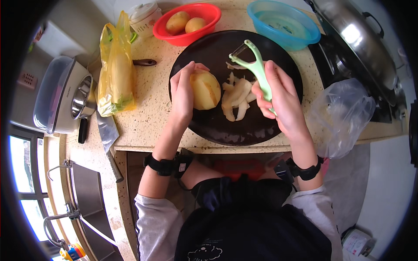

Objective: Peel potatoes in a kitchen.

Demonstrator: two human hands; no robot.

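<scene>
My left hand (183, 90) is closed around a partly peeled potato (206, 90), pale on top with some brownish skin left at its side. It holds the potato over the left part of a round dark board (209, 128). My right hand (281, 95) grips the handle of a light green Y-shaped peeler (260, 71). The peeler's blade points up and to the left, apart from the potato. Between my hands, a heap of potato peelings (236, 99) lies on the board.
Behind the board stand a red basket (209, 32) with two potatoes and a blue basin (289, 47). At left are a yellow plastic bag (115, 69) and a cleaver (107, 132) near the counter edge. A clear plastic bag (342, 115) and a large metal lid (355, 39) are at right.
</scene>
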